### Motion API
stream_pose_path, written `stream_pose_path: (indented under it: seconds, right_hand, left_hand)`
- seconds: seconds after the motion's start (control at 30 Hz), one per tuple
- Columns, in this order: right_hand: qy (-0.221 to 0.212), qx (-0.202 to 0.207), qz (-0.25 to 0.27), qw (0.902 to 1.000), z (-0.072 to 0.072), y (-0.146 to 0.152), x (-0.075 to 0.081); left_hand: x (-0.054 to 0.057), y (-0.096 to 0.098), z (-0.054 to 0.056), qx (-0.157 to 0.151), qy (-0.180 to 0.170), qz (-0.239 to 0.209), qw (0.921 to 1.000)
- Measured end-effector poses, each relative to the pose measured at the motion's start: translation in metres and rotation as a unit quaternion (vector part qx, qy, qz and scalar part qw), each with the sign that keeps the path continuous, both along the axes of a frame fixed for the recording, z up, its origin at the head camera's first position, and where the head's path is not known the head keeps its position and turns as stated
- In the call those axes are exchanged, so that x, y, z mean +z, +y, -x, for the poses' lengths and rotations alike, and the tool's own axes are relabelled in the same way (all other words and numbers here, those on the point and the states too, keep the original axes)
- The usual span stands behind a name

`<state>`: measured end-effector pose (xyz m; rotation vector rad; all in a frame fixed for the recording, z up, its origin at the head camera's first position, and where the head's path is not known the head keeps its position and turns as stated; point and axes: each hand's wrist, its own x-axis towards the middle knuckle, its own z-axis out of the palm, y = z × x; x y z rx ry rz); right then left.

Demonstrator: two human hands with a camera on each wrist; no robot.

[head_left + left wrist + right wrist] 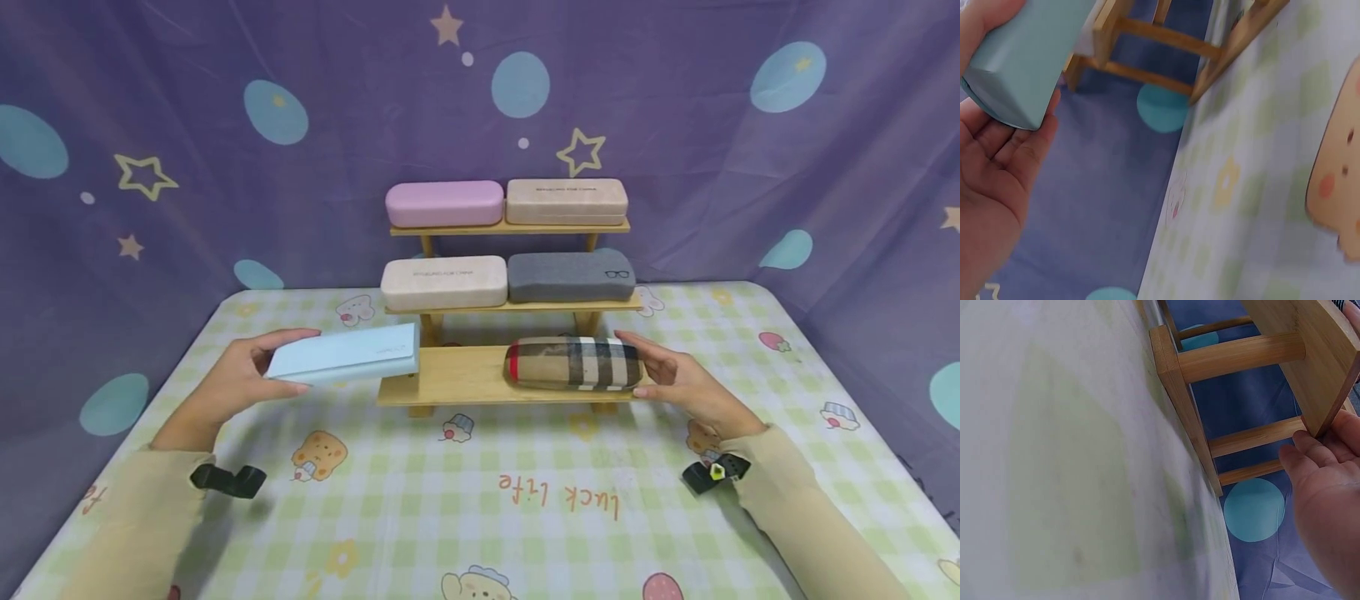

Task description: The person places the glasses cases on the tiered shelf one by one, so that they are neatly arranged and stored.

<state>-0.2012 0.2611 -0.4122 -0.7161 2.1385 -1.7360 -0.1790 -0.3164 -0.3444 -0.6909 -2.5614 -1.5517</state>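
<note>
My left hand (pixel 242 375) grips a light blue glasses case (pixel 348 354) by its left end. The case is held up at the left of the lowest shelf (pixel 457 375), its right end overlapping the shelf's left edge in the head view. From the left wrist view, fingers lie along one side of the blue case (pixel 1029 62). On the right half of that shelf lies a plaid glasses case (pixel 573 363). Around its right end my right hand (pixel 675 379) has its thumb in front and forefinger behind; other fingers (pixel 1313 450) lie by the shelf corner in the right wrist view.
Above, the wooden stand's middle shelf (pixel 517 307) carries a cream glasses case (pixel 444 283) and a grey one (pixel 572 277). A pink case (pixel 445 205) and a beige case (pixel 567 202) sit on the top shelf. A checked cloth (pixel 420 517) covers the table; a purple curtain (pixel 375 108) hangs behind.
</note>
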Motion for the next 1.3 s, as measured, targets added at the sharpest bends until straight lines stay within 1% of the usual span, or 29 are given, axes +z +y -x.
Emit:
stream_pose_path:
  seconds: [0.07,0.2,0.27,0.5,0.67,0.8,1.03,1.3]
  right_hand:
    - [-0.005,-0.002,-0.001,1.0,0.0,0.0,0.0]
    - [-0.006,-0.001,0.001,1.0,0.0,0.0,0.0]
    - [-0.006,-0.001,0.0,1.0,0.0,0.0,0.0]
    - [0.0,-0.004,-0.005,1.0,0.0,0.0,0.0]
    - [0.0,0.0,0.0,1.0,0.0,0.0,0.0]
    - [0.0,0.007,0.01,0.9999,0.001,0.001,-0.001]
    - [-0.002,0.006,0.01,0.9999,0.001,0.0,-0.001]
    - [-0.002,0.001,0.009,1.0,0.002,0.0,-0.002]
  left_hand:
    - [-0.001,0.007,0.001,-0.005,-0.001,0.004,1.0]
    - [-0.002,0.018,0.003,0.0,0.004,0.034,0.9994]
    - [-0.003,0.024,0.004,0.002,0.002,0.04,0.9992]
    - [-0.005,0.046,0.007,-0.007,-0.002,0.03,0.9995]
    - [-0.009,0.061,0.013,-0.01,-0.01,0.034,0.9993]
    - [-0.013,0.071,0.017,-0.021,-0.018,0.03,0.9992]
    - [-0.02,0.082,0.023,-0.03,-0.04,0.014,0.9986]
    - [-0.022,0.091,0.027,-0.037,-0.047,0.024,0.9979]
